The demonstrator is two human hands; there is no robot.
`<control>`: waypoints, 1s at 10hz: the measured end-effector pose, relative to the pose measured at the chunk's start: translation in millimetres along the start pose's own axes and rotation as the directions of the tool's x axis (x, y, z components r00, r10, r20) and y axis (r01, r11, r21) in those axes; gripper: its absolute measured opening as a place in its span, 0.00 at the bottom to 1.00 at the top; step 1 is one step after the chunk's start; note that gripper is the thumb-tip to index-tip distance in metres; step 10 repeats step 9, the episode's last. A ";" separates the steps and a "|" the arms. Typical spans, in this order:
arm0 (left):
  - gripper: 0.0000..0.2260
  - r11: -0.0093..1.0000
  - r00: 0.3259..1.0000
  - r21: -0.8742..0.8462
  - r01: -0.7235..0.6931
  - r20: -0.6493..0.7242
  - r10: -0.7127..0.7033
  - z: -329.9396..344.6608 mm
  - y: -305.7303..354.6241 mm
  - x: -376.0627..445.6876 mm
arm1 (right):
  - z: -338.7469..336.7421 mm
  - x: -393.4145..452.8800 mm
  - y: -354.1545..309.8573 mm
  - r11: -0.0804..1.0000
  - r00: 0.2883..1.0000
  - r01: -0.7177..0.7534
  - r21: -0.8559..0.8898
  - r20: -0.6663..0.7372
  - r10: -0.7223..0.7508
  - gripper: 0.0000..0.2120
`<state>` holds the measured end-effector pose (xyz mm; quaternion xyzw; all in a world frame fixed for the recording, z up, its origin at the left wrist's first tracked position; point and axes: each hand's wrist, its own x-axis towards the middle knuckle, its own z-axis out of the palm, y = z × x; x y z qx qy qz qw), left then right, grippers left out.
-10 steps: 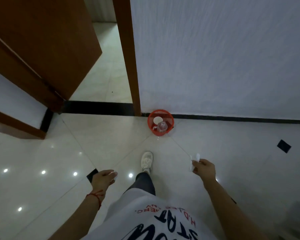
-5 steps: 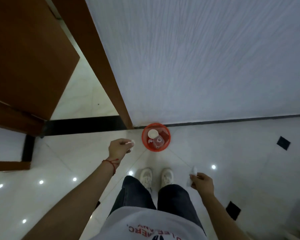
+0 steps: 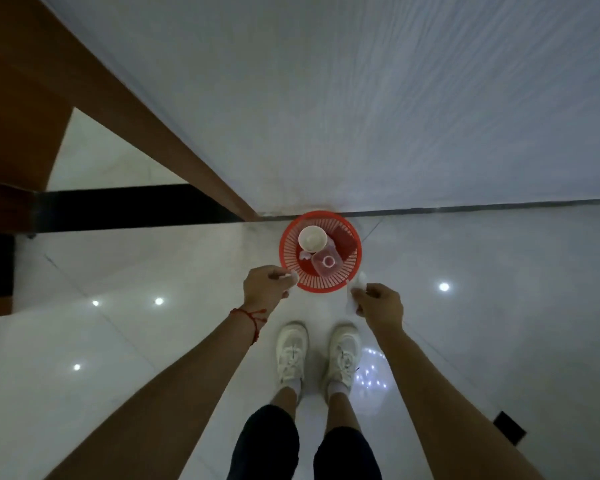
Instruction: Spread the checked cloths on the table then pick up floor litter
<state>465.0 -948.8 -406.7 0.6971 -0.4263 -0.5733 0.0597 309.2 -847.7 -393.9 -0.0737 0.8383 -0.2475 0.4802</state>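
Red mesh bin (image 3: 352,271) sits on the floor just ahead of both hands; the left hand (image 3: 265,292) pinches a small white scrap (image 3: 293,278), the right hand (image 3: 381,304) a crumpled tissue (image 3: 352,297). Litter disposal seems underway: each grip needs carrying over the rim, then opening.

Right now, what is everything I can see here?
basket: one, red, on the floor against the wall
cup: one, white, in the basket
clear bottle: one, in the basket
dark red item: one, in the basket
white scraps: two, one pinched in each hand
door frame: brown, left
wall: pale grey, ahead
shoes: two, white
left hand: at the basket's near rim
right hand: at the basket's near rim
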 end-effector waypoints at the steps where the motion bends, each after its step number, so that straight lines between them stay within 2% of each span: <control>1: 0.09 1.000 1.000 0.000 0.026 -0.008 -0.026 25.9 -22.1 44.6 | 26.1 58.0 13.2 0.997 1.000 0.019 -0.070 -0.002 -0.020 0.10; 3: 0.09 0.998 0.999 0.051 0.026 -0.022 -0.025 63.1 -62.8 112.8 | 58.6 140.8 35.7 0.987 0.998 0.059 -0.147 -0.015 -0.062 0.10; 5: 0.11 0.993 1.000 0.110 -0.030 -0.001 0.031 80.0 -75.8 146.1 | 75.9 178.6 38.3 0.963 0.987 0.160 -0.217 0.041 -0.155 0.13; 6: 0.14 0.984 0.999 0.173 -0.042 0.032 0.037 74.7 -74.0 141.2 | 72.1 175.3 46.0 0.950 0.985 0.169 -0.262 0.080 -0.153 0.15; 7: 0.15 0.946 0.993 0.309 -0.099 0.095 0.073 63.6 -73.2 119.7 | 60.7 156.8 54.0 0.940 0.985 0.158 -0.301 0.109 -0.131 0.17; 9: 0.14 0.959 0.991 0.273 -0.081 0.126 0.047 40.9 -52.2 65.1 | 32.3 96.5 48.9 0.972 0.997 0.048 -0.230 0.071 -0.032 0.21; 10: 0.14 0.959 0.991 0.273 -0.081 0.126 0.047 40.9 -52.2 65.1 | 32.3 96.5 48.9 0.972 0.997 0.048 -0.230 0.071 -0.032 0.21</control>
